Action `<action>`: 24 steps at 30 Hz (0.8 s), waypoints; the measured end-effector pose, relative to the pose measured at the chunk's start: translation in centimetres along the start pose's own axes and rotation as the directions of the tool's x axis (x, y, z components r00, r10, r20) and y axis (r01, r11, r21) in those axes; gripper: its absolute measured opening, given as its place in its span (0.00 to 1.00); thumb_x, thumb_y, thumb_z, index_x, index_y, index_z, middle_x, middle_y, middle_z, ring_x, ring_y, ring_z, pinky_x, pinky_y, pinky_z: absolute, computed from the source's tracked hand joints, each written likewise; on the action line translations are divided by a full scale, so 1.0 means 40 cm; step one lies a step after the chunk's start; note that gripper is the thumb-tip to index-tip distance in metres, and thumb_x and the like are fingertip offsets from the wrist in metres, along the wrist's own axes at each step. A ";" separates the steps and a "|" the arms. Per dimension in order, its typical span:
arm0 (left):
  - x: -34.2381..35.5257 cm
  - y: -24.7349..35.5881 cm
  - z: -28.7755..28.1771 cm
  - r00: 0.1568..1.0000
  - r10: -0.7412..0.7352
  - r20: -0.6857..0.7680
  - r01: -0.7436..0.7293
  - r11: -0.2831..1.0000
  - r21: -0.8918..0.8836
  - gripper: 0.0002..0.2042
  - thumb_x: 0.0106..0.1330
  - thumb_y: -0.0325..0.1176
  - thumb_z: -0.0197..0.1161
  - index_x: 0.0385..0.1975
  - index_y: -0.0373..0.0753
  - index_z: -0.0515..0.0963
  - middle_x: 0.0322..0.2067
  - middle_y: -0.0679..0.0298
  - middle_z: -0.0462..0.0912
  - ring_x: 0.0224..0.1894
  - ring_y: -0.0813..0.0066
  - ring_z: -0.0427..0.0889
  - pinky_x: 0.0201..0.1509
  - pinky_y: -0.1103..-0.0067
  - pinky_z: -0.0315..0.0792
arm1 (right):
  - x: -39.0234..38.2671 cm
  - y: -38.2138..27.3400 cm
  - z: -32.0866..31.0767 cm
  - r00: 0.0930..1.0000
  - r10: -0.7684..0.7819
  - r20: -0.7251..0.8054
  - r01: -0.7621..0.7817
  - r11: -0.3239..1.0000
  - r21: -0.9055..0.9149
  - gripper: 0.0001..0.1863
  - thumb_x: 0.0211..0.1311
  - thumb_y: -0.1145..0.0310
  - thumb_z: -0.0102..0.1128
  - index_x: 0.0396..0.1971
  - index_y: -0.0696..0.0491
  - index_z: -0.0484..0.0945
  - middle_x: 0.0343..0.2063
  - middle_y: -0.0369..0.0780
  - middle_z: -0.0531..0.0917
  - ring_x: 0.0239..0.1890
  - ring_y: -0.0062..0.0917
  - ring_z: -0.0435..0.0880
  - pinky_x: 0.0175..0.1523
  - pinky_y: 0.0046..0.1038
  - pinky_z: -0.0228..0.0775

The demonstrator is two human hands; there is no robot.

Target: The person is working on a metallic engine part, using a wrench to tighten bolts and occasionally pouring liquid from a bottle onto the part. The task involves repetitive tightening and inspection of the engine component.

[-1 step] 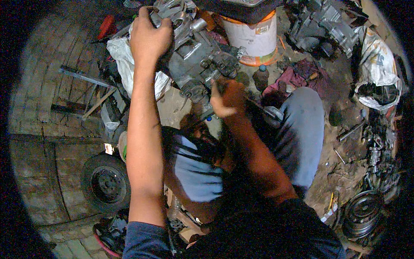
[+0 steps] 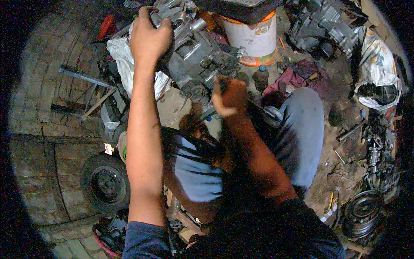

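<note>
A grey, greasy metal gearbox casing (image 2: 194, 60) with bolted fittings lies tilted in front of me. My left hand (image 2: 151, 36) grips its far left part, thumb and fingers curled round the metal. Close to the casing's near right end is my right hand (image 2: 230, 97), closed round a slim metal tool (image 2: 269, 111). The tool's shaft sticks out to the right of the fist, toward my knee; its other end is hidden, so I cannot tell its exact kind or whether it touches the casing.
Beyond the casing stands a white bucket (image 2: 252, 39) with orange trim. A dark bottle (image 2: 261, 77) and a maroon cloth (image 2: 293, 80) lie near my right knee. Other metal castings (image 2: 323, 30) and a white sack (image 2: 377, 64) are far right; a wheel (image 2: 105, 183) is at left.
My right hand has shifted very slightly, and the tool's shaft shows a little more clearly beside it. My left hand and the casing look unmoved.
</note>
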State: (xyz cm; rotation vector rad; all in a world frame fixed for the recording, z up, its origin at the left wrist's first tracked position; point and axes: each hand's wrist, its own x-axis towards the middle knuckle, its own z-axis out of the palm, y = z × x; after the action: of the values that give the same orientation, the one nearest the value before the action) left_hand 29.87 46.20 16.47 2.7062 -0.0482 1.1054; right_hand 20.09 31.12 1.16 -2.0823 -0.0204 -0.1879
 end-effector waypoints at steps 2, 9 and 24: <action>0.002 0.004 0.003 1.000 0.011 -0.022 -0.011 1.000 -0.002 0.23 0.55 0.43 0.61 0.51 0.42 0.73 0.44 0.47 0.80 0.48 0.46 0.79 0.52 0.59 0.72 | 0.005 0.012 0.004 0.999 -0.008 -0.047 0.008 1.000 -0.005 0.17 0.65 0.57 0.56 0.32 0.56 0.82 0.25 0.52 0.83 0.30 0.47 0.84 0.38 0.44 0.75; 0.019 -0.039 0.014 0.999 -0.001 0.048 0.003 0.999 -0.044 0.33 0.58 0.43 0.65 0.62 0.33 0.68 0.54 0.43 0.77 0.56 0.48 0.77 0.61 0.65 0.70 | -0.071 -0.005 0.037 0.984 -0.135 -0.121 0.125 0.989 -0.082 0.13 0.68 0.59 0.54 0.33 0.54 0.79 0.22 0.50 0.80 0.25 0.50 0.80 0.31 0.47 0.71; -0.004 0.014 0.014 0.997 -0.067 -0.049 0.069 0.997 0.038 0.31 0.57 0.42 0.65 0.59 0.33 0.69 0.50 0.41 0.78 0.54 0.44 0.77 0.59 0.62 0.70 | -0.037 0.050 0.050 0.927 -0.109 -0.359 0.140 0.988 0.062 0.11 0.68 0.66 0.51 0.34 0.59 0.75 0.22 0.55 0.79 0.26 0.53 0.80 0.32 0.50 0.70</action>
State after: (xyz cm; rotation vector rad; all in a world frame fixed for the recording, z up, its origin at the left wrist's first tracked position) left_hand 30.08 45.54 16.09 2.6931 0.0739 1.1626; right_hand 19.07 31.95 -1.75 -1.9337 0.0578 -0.6288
